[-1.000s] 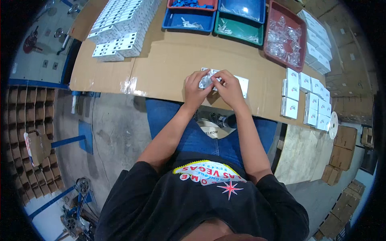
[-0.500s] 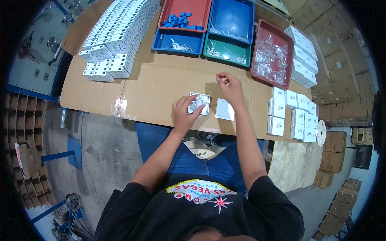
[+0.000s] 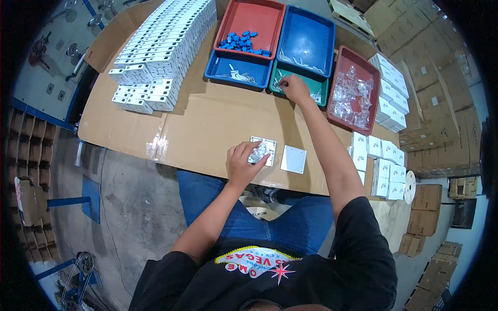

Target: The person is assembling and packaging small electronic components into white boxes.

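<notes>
My left hand (image 3: 244,163) presses a crumpled clear plastic bag (image 3: 259,151) onto a square white box base (image 3: 271,146), thumb and fingers on either side of it. To the right of the base, a flat white square cover (image 3: 293,159) lies apart on the cardboard. My right hand (image 3: 296,88) reaches over the near edge of the green tray (image 3: 298,74), its fingers bent together low among small white pieces (image 3: 316,96). Whether a piece is between those fingertips is too small to see.
Blue pieces (image 3: 244,42) lie in a red tray beside two blue trays (image 3: 307,33). Clear bags fill another red tray (image 3: 342,106) at right. Stacked white boxes (image 3: 161,44) stand far left; more white boxes (image 3: 390,168) sit on the right. The table's front edge (image 3: 218,176) borders my lap.
My right hand has gone from above the cardboard, near the cover, forward into the green tray. The left hand stays on the bag and base. The whole view has shifted slightly.
</notes>
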`<action>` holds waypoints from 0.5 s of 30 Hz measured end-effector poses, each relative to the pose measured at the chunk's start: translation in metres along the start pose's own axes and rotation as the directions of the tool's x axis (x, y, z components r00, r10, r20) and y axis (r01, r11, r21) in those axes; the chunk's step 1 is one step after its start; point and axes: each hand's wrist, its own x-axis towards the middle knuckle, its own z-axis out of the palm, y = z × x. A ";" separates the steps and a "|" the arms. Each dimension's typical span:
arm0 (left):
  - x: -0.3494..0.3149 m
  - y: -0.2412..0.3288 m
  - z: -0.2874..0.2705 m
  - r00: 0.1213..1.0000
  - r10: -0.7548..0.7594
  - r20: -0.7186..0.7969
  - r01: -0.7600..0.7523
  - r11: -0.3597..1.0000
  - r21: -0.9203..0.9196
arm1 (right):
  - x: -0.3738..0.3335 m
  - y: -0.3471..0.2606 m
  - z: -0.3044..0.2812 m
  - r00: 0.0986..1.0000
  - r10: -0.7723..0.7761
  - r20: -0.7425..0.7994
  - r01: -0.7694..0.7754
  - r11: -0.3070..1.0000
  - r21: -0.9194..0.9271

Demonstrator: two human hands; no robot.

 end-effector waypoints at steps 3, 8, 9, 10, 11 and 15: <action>0.001 -0.001 -0.001 1.000 0.000 0.010 0.000 1.000 -0.004 | 0.002 -0.004 -0.005 0.998 0.000 0.061 0.004 0.998 -0.069; 0.000 -0.002 -0.003 1.000 0.013 -0.001 -0.013 1.000 0.020 | 0.007 -0.007 -0.015 0.980 -0.173 0.095 0.188 0.966 -0.180; 0.000 -0.002 -0.003 1.000 0.012 -0.003 -0.012 1.000 0.019 | 0.008 -0.006 -0.018 0.962 -0.244 0.126 0.264 0.946 -0.185; 0.000 -0.002 -0.002 1.000 0.007 0.001 -0.007 1.000 0.013 | 0.008 -0.005 -0.021 0.961 -0.246 0.127 0.266 0.946 -0.186; 0.000 -0.002 -0.001 1.000 0.003 0.005 -0.003 1.000 0.007 | 0.007 -0.004 -0.023 0.946 -0.300 0.123 0.318 0.932 -0.173; 0.000 -0.004 0.000 1.000 0.016 -0.003 -0.016 1.000 0.021 | 0.008 0.001 -0.022 0.917 -0.379 0.124 0.394 0.909 -0.134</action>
